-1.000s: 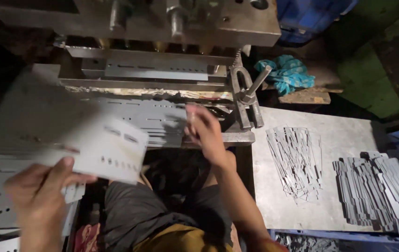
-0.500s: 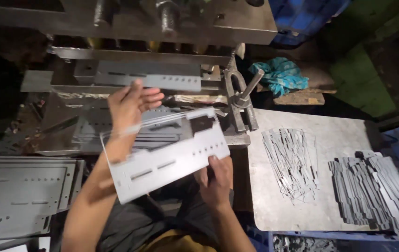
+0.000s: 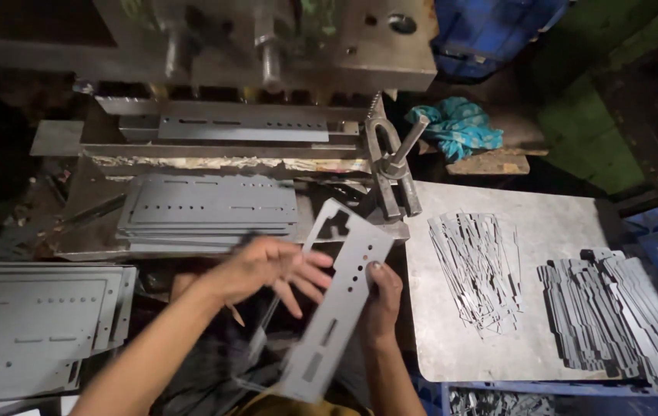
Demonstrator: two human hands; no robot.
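A long grey metal plate [image 3: 334,300], punched with holes and slots and notched at its upper end, is held tilted in front of the person's lap, its top end reaching toward the press and its lower end pointing down toward the knees. The plate is grasped along its right edge by the right hand [image 3: 381,296], the thumb laid on the face and the fingers hidden behind it, so the grip there is clenched on the plate. The left hand [image 3: 271,270] is spread over the plate's left edge with its fingers loose and splayed; its grip is released, and whether the fingertips touch the metal cannot be told.

Just beyond the hands, a stack of like plates [image 3: 209,212] is laid flat on the press bed, and one more plate [image 3: 243,125] is seen in the die above it. The press [image 3: 267,46] is set across the top of the view, with a clamp bolt [image 3: 394,166] at its right end. Another stack of plates [image 3: 32,323] is piled at the far left. On the bench [image 3: 552,223] to the right, a fan of thin metal strips [image 3: 475,266] is spread, and a darker heap of small cut pieces [image 3: 614,312] is laid near its right edge. A blue-green rag [image 3: 456,127] is bunched behind the bench.
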